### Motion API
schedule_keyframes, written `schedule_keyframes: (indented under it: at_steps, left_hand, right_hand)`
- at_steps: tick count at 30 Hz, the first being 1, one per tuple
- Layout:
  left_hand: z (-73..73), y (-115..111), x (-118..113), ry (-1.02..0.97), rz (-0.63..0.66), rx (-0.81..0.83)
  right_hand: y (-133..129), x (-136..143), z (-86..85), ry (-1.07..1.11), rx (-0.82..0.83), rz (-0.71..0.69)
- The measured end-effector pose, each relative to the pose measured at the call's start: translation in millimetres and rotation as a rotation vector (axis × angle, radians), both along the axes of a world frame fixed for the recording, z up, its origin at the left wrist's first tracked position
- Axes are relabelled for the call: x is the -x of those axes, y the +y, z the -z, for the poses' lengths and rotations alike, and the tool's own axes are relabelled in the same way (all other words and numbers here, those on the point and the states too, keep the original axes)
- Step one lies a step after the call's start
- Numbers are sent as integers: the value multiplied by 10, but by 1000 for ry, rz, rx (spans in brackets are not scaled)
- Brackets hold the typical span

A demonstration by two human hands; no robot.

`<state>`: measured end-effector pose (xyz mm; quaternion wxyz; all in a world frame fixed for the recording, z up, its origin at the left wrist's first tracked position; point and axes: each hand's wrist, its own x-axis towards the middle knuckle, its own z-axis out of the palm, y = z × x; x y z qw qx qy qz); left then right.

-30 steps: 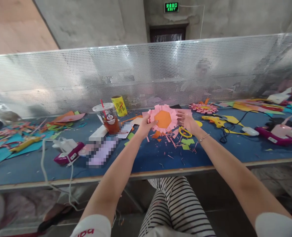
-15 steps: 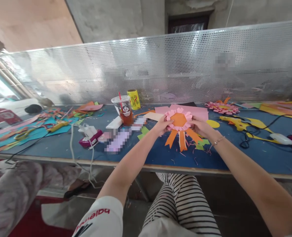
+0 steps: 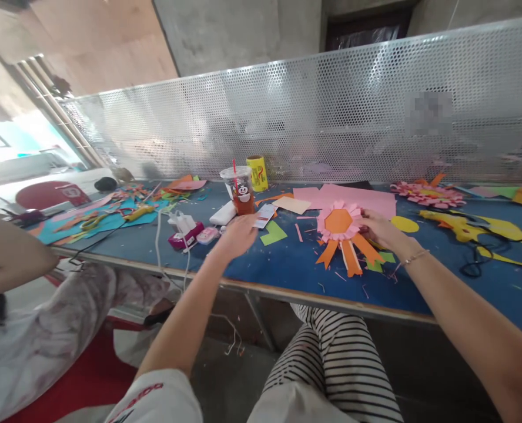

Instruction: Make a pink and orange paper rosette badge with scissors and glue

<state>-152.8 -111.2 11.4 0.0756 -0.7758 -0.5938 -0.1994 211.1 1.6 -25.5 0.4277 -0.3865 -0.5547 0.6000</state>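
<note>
head view: craft table (image 3: 287, 276)
rosette (image 3: 343, 232): pink ring, orange centre and tails joined; looks near done
right hand (image 3: 378, 228): fingers pinching rosette's right edge
left hand (image 3: 238, 235): empty, fingers loose, near paper slip (image 3: 265, 215)
left to do: cannot tell

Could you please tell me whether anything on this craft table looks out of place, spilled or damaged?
Nothing looks spilled or damaged. The drink cup stands upright. Paper scraps litter the blue table around the pink and orange rosette, which the right hand touches. The left hand hovers apart.

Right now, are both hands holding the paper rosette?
No: only the right hand touches the paper rosette; the left hand hovers apart, over the blue table.
</note>
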Motion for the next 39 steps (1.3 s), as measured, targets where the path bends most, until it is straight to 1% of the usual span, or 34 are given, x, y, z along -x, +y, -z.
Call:
schedule_keyframes:
  at_steps: [1, 2, 4, 6, 8, 10, 12, 18, 20, 24, 28, 30, 33, 36, 37, 39]
  left_hand:
    - [25, -137, 233, 1, -35, -17]
    - [63, -268, 452, -4, -43, -21]
    - [171, -512, 808, -23, -2, -23]
    - [297, -719, 1028, -58, -9, -101]
    - [411, -869, 1120, -48, -63, -154]
    - [489, -943, 1117, 12, -101, -164]
    - [527, -937, 1059, 54, -128, -164]
    - [554, -724, 871, 128, -198, -127]
    - [572, -691, 862, 105, -192, -139]
    - [584, -695, 890, 30, -146, -167]
    - [552, -673, 891, 24, -183, -98]
    - [554, -653, 893, 1, -187, -93]
    - [598, -655, 925, -160, -188, -229]
    - [636, -684, 960, -313, -225, -356]
    - [636, -688, 963, -322, -226, -363]
    - [615, -678, 946, -272, -200, -326]
  right_hand:
    - [3, 2, 7, -3, -5, 4]
    - [8, 3, 13, -3, -11, 6]
    - [17, 5, 20, 5, -25, 9]
    - [22, 6, 21, 7, -37, 9]
    - [26, 6, 23, 8, -42, 12]
    - [31, 4, 29, -2, -37, 15]
    - [39, -2, 41, -16, -40, 16]
    - [49, -28, 33, -57, -42, 39]
    - [42, -30, 14, -53, -39, 46]
    - [41, -35, -1, -57, -39, 32]
    - [78, -61, 35, -92, -57, 63]
    - [103, -74, 58, -94, -70, 57]
    - [130, -82, 77, -79, -83, 48]
    - [135, -80, 76, -86, -73, 50]
    - [132, -79, 74, -93, -69, 51]
    - [123, -78, 70, -103, -68, 51]
